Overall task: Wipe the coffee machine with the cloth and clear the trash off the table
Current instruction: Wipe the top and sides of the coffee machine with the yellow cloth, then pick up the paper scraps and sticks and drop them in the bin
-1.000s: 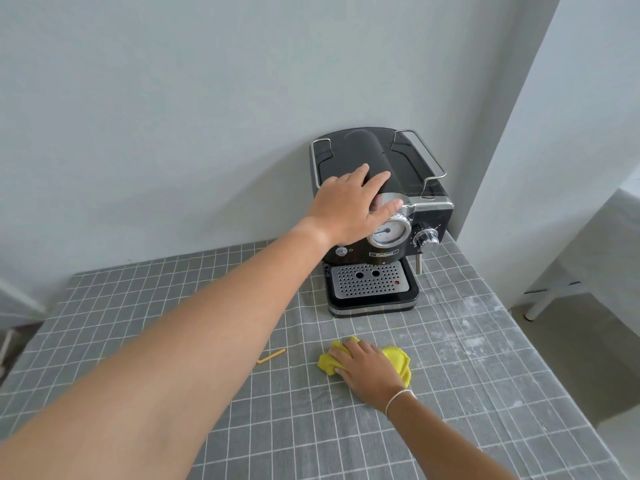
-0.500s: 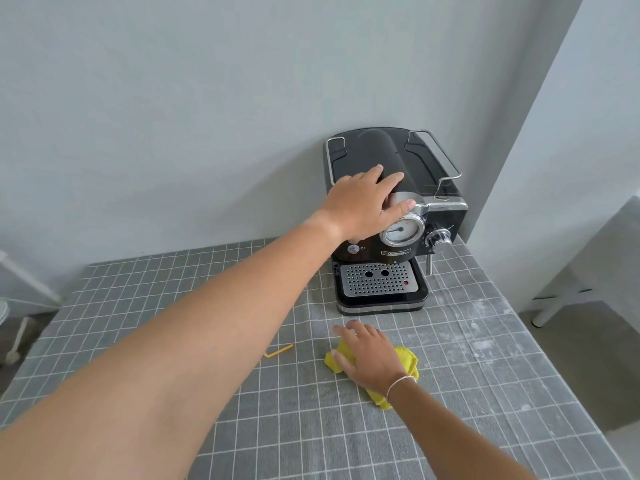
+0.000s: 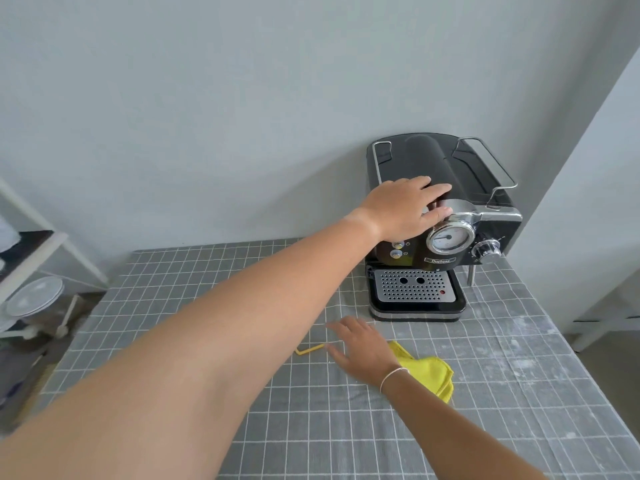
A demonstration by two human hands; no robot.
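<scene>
Two bare hands over a table in a grey checked cloth (image 3: 519, 393), one on the machine, one near the rag.

Left hand (image 3: 403, 211) lies flat on the front top of the black and chrome coffee machine (image 3: 460, 188), which stands at the table's far right corner by the wall; its fingers are stretched out, gripping nothing. Right hand (image 3: 363, 349) hovers open, fingers spread, holding nothing, near the middle of the table. Crumpled yellow cloth (image 3: 431, 374) lies just beside that wrist, towards the right edge. Thin yellow bent strip of trash (image 3: 309, 349) lies just left of the right fingertips.
</scene>
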